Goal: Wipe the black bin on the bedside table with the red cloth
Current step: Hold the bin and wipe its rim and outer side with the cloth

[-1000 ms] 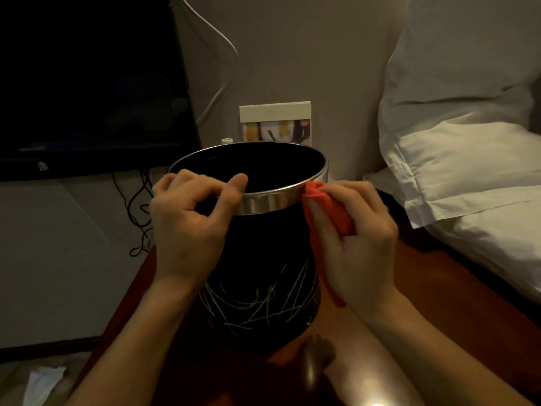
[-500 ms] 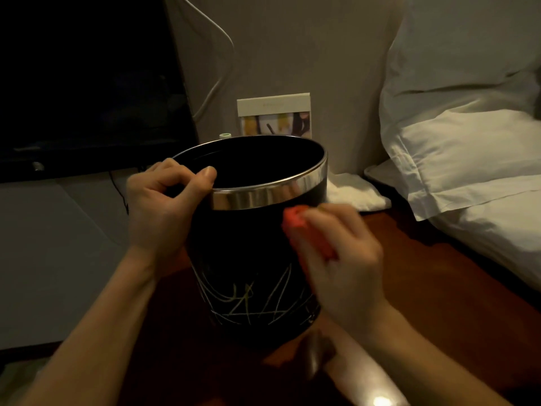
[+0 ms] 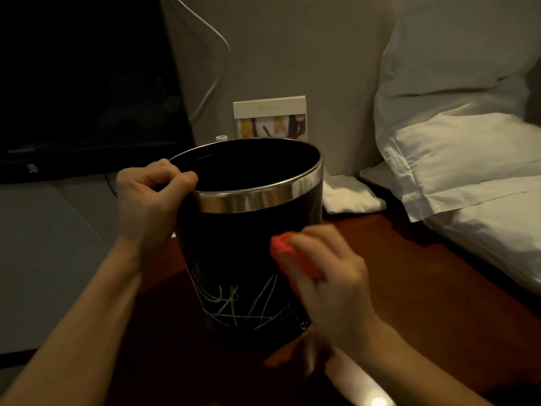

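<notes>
The black bin (image 3: 234, 259) stands upright on the dark red-brown bedside table (image 3: 424, 288). It has a shiny metal band around its rim and pale scribbled lines low on its wall. My left hand (image 3: 149, 206) pinches the rim on the bin's left side. My right hand (image 3: 328, 285) holds the bunched red cloth (image 3: 288, 250) and presses it against the bin's right wall, about halfway down. Most of the cloth is hidden under my fingers.
White pillows (image 3: 456, 159) lie on the right, and a folded white cloth (image 3: 348, 197) rests behind the bin. A small card stand (image 3: 270, 118) leans against the wall. A dark screen (image 3: 82, 83) fills the upper left, with cables hanging by the wall.
My right hand has slid the red cloth down from the metal rim to the middle of the bin's right wall. My left hand has shifted leftward along the rim.
</notes>
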Tool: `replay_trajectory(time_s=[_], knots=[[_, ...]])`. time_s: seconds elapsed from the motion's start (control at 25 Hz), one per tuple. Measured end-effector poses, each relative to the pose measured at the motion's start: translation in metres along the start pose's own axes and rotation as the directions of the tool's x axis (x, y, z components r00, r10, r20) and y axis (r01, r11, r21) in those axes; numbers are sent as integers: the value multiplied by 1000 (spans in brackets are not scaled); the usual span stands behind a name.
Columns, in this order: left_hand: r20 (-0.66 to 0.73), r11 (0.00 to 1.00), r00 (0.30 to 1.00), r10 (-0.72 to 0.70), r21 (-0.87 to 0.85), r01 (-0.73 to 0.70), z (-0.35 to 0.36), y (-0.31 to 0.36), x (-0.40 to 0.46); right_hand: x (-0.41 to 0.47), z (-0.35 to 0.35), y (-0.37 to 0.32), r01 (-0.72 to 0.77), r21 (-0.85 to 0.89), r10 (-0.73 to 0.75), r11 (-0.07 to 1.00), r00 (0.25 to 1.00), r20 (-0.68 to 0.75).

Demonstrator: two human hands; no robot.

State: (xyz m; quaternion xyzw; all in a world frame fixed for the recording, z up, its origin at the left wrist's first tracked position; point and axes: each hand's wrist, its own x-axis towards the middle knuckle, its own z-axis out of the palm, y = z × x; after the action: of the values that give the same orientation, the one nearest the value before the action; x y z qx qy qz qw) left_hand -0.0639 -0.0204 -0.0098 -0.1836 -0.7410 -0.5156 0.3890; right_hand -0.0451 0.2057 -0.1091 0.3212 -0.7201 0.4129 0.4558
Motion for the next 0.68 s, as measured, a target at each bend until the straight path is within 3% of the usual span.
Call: replay_trajectory(time_s=[0.2,0.44,0.52,0.6,0.68], knots=[[-14,1000,1000,-20,-1,20,0,-1,0,28,-6,0,-92,70,102,993,983,-151],[-16,999,999,-39,8,40,-5,-6,6,-26,5,-2,-113,111,107,987,993,59],[-72,993,997,-15,115,23,-4,-4,2,-33,2,-5,-154,148,149,977,988,47],[-149,948,983,103,314,-52,5,10,-11,-32,-4,-8,-166,147,170,975,985,-13],[-110,872,970,216,469,-141,27,33,-29,-30,-10,-9,-166,125,173,978,984,-47]])
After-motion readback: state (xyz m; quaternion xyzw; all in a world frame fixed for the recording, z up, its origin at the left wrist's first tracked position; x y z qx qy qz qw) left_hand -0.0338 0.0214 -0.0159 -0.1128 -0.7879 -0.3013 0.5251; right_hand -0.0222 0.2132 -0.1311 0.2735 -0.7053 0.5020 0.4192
